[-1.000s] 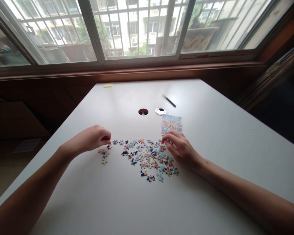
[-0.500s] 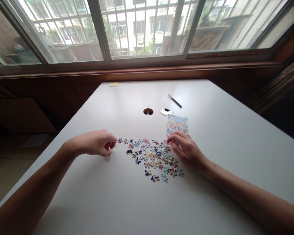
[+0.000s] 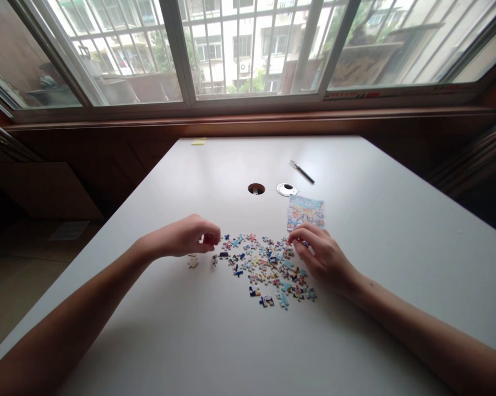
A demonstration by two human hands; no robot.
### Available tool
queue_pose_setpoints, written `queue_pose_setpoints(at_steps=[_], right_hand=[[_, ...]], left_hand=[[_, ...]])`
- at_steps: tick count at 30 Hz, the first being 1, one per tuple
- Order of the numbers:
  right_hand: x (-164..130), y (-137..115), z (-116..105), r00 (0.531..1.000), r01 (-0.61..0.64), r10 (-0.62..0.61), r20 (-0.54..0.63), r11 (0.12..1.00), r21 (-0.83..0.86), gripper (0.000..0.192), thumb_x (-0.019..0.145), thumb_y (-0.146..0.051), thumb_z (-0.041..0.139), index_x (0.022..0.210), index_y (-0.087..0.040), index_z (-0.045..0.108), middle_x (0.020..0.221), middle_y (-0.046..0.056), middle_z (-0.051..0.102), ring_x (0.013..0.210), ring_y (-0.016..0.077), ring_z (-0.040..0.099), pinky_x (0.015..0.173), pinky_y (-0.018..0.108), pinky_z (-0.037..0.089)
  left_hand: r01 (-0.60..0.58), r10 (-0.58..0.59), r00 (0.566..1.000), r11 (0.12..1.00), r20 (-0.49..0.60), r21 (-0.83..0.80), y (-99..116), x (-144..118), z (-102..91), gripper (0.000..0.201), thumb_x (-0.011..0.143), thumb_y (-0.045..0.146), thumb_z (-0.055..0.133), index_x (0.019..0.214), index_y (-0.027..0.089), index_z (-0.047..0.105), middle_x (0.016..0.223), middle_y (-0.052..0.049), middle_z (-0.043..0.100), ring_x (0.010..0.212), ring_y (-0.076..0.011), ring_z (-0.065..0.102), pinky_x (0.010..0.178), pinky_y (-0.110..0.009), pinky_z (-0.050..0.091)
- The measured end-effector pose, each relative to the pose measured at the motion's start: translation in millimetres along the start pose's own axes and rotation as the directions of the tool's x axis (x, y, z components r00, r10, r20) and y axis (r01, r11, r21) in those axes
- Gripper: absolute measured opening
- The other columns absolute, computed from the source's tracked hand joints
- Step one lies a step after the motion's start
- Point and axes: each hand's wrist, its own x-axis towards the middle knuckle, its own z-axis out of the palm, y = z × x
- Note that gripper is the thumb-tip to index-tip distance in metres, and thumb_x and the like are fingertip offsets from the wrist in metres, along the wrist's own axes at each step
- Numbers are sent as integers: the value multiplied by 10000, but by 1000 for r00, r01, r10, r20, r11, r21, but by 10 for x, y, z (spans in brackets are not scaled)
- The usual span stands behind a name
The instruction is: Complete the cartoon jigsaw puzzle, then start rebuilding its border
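Several small colourful puzzle pieces (image 3: 264,265) lie scattered in a loose pile on the white table (image 3: 239,341). My left hand (image 3: 187,237) hovers at the pile's left edge, fingers curled and pinched together on what looks like a small piece. One pale piece (image 3: 192,262) lies alone just below that hand. My right hand (image 3: 324,257) rests on the pile's right edge, thumb and forefinger pinched on a piece near the top corner. A colourful picture card (image 3: 306,213) lies just beyond my right hand.
A round cable hole (image 3: 256,188) and its loose silver cap (image 3: 287,190) sit beyond the pile. A dark pen (image 3: 302,171) lies farther back. A yellow note (image 3: 199,141) is at the far edge, below the barred window (image 3: 251,49).
My left hand has moved right, from a small separate cluster of pieces to the main pile's edge; only one pale piece stays there. The right hand has kept its place.
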Motion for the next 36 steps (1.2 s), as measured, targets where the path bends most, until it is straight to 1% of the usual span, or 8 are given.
queue_pose_setpoints(at_steps=[3,9,13,18,24,26,30,36], right_hand=[[-3,7,2,1000,-2,2,-2,1000,-4,163,980,-216,431,913,-228,578,938,51,618,913,219,570,865,410,395],[-13,10,7,1000,0,0,2,1000,-5,151,971,-207,445,920,-229,585,949,49,622,922,221,571,872,408,398],[-7,-6,3,1000,5,-5,-8,1000,-6,152,969,-207,445,915,-230,585,949,52,623,929,226,573,870,406,399],[0,-16,0,1000,10,-10,-12,1000,-4,160,968,-197,438,906,-226,582,930,48,622,911,219,576,862,397,399],[-8,11,7,1000,13,-13,-16,1000,-7,155,966,-205,445,911,-219,590,944,48,624,926,218,577,870,391,403],[-9,17,12,1000,9,-9,-13,1000,-6,157,966,-204,444,918,-220,593,950,49,624,931,217,577,875,391,404],[-4,12,13,1000,1,-1,-15,1000,2,171,973,-214,433,908,-219,591,944,51,623,929,217,578,876,389,406],[5,-5,2,1000,9,-9,-17,1000,-12,168,974,-222,436,911,-218,591,942,47,628,925,214,587,876,386,409]], left_hand=[[78,-70,996,987,-62,138,-89,-49,-63,158,878,201,561,781,185,684,805,-27,688,712,-133,599,667,-242,422],[204,-235,966,949,108,241,-100,-184,-98,50,752,260,685,740,235,727,758,-17,688,697,-169,598,581,-251,347],[251,-285,955,924,83,288,-54,-156,4,83,688,191,668,607,199,655,678,-30,652,611,-163,552,538,-271,271],[221,-255,965,912,56,345,-24,-141,-25,137,664,141,613,537,185,586,611,-12,593,534,-133,467,518,-289,225],[77,-90,987,992,137,98,40,-104,-4,201,808,149,550,657,190,676,667,-3,647,628,-127,568,597,-243,363],[91,-100,991,991,89,102,59,-115,48,196,827,166,577,653,184,667,677,-6,649,647,-130,576,601,-235,376],[159,-141,982,977,-128,141,45,-275,146,193,895,246,589,742,187,690,783,-22,670,698,-137,598,622,-233,410],[142,-116,967,984,-225,104,-48,-563,342,184,918,322,602,879,197,731,914,-56,694,790,-161,644,725,-254,490]])
